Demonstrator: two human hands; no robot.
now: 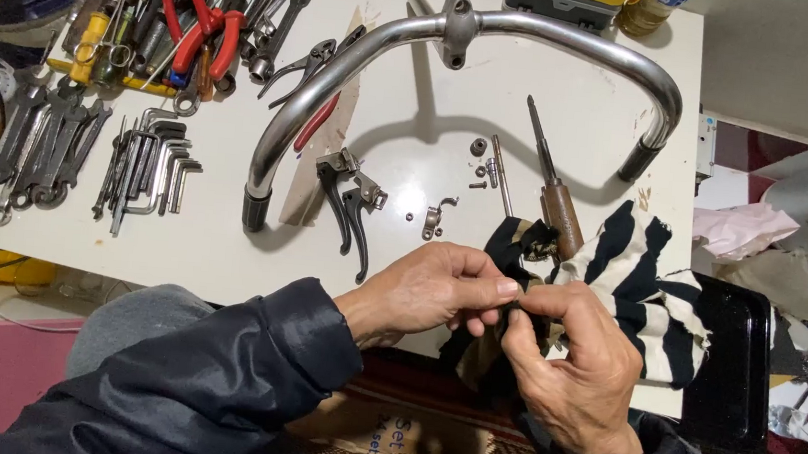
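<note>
A small dark part (513, 306) is pinched between the left hand (428, 291) and right hand (578, 366), both grips clenched on it. A striped cloth (636, 274) lies just behind on the worktop (569, 86).

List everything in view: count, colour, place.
handlebar: one, chrome, curved across the white table
brake levers: two, dark metal, table centre
screwdriver: one, wooden handle, right of centre
small fittings: several, grey, by the screwdriver
hex keys: a row, grey, left
spanners: a row, grey, far left
pliers: red handles, top left
striped cloth: one, black and cream, right table edge
left hand and right hand: fingertips meet on a small dark part, too small to tell
</note>
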